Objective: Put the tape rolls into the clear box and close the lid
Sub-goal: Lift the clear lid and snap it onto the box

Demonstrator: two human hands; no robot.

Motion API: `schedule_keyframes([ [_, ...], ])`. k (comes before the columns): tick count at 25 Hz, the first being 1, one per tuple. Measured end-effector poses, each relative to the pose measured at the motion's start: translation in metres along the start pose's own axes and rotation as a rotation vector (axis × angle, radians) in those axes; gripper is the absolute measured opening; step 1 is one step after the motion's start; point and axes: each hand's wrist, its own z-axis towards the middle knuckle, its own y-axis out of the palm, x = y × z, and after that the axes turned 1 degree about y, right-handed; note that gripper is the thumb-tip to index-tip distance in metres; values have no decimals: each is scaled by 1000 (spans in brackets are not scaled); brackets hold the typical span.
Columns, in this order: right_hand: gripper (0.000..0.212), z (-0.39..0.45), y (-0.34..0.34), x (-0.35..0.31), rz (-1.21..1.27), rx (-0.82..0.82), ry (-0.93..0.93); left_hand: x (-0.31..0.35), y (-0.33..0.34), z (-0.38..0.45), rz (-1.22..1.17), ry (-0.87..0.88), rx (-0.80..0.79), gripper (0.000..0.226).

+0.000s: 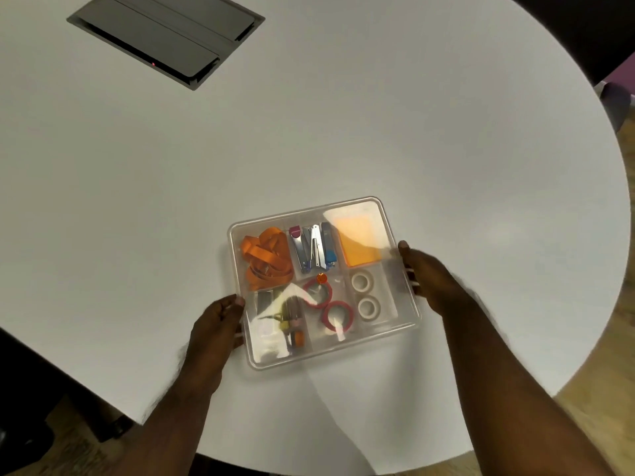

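Two bare hands hold the clear box [405, 324] by its opposite sides on the white round table [309, 132], near the edge closest to the person. Far left and well apart from it, a grey hatch [165, 32] is set into the tabletop. The left hand [214, 324] curls against the box's left wall, thumb on the rim, fingers wrapped around the side. Inside, from the left: an orange lanyard [264, 257] bundled in the far compartment, and below it a jumble of white paper and small dark items too blurred to name. The middle holds staplers [313, 247] side by side, with two red tape rolls [330, 305] nearer the person. To the right sit an orange pad [359, 243] and, below it, two white tape rolls [365, 295] lying flat, one beyond the other. A hazy sheen covers the contents; whether the lid is seated I cannot tell. The right hand [429, 280] grips the right wall, fingers closed around it, motion-blurred.
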Motion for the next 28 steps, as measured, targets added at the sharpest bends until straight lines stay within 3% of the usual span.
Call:
schedule_keyframes([
  [3,41,-36,-12,42,10,-122,-43,-24,-21,-24,-25,-127,-199,32],
  [5,42,-48,-16,66,18,-160,-43,-36,-29,-32,-90,-171,-251,47],
  [12,38,-51,-11,85,95,-79,-59,-39,-29,-26,-187,-192,-186,45],
  [20,38,-55,-9,77,-40,-56,-71,-25,-29,-23,-38,-194,-214,49],
  [28,32,-53,7,72,126,76,-100,-9,-20,-13,29,-172,-153,42],
])
